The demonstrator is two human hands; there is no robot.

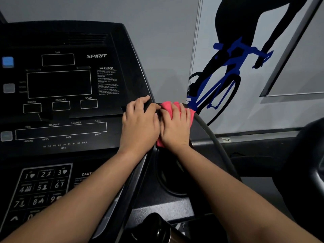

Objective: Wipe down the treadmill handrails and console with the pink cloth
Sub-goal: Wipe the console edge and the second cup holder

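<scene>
Just one cam: head-worn, wide-angle, looking fwd & down. It's sitting close over the black flat-panel treadmill console point(70, 85), which is filling the left half of frame & leaning away toward the top. Both bare forearms are coming in from the bottom edge, left hand point(140, 123) & right hand point(175, 127) meeting approx. mid-frame, near the lens. On the right the view is facing a grey wall w/ a blue-and-black cyclist mural point(226, 67), further off.
</scene>
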